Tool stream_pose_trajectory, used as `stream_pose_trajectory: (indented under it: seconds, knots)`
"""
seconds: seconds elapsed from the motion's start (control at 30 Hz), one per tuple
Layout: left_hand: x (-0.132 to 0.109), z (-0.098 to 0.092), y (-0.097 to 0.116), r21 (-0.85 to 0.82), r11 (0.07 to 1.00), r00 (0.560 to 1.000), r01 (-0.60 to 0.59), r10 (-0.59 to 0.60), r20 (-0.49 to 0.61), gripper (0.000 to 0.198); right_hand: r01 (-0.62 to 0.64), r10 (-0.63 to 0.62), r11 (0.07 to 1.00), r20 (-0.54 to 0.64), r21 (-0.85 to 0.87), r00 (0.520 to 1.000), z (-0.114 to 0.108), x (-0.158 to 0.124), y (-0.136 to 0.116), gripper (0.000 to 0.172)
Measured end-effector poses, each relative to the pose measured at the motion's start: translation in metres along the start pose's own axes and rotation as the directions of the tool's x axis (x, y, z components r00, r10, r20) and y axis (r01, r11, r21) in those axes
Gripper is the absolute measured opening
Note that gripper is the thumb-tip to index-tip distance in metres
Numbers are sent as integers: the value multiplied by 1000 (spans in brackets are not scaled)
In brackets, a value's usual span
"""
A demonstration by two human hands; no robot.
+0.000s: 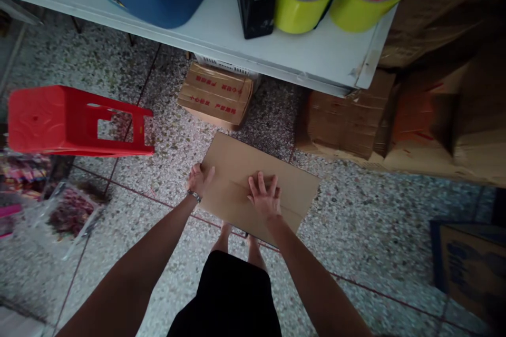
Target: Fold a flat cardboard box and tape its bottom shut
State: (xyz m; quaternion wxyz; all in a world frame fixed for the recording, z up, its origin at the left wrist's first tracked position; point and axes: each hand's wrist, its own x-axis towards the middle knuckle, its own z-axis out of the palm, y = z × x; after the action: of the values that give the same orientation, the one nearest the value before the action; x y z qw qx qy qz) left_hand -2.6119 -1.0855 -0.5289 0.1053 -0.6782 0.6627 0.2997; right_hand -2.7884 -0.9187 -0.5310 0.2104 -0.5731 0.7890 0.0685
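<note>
A plain brown piece of cardboard [227, 160] with a faint crease lies in front of my feet; I cannot tell whether it is a flat sheet or the top of a box. My left hand [201, 180], with a bracelet at the wrist, grips its left edge, the thumb on top and the other fingers curled at the side. Flat on the upper face, right of the middle, rests my right hand [266, 195] with its fingers spread.
A red plastic stool [39, 118] lies on its side at left, near bagged goods [73, 210]. Ahead, a small taped carton [215, 92] sits below a white table [316, 63] bearing yellow tape rolls [294, 18] and a black tape dispenser [256, 16]. Larger cartons [343, 121] stand right.
</note>
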Motion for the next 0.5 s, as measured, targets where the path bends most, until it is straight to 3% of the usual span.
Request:
stream_pose_trajectory:
  seconds: [0.27,0.37,0.43,0.5]
  knots:
    - [25,-2,3,72,996,994,61,-67,86,63,42,-34,996,-106,79,994,6,-2,1,67]
    - [25,-3,2,166,985,996,45,-57,67,63,50,-25,989,-173,143,985,3,-19,20,61]
    - [25,-3,2,197,980,998,31,-42,54,63,-82,140,972,-268,220,953,10,-36,44,59]
    - [26,-3,1,208,978,999,17,-25,36,63,-265,390,892,-328,365,860,24,-51,68,63]
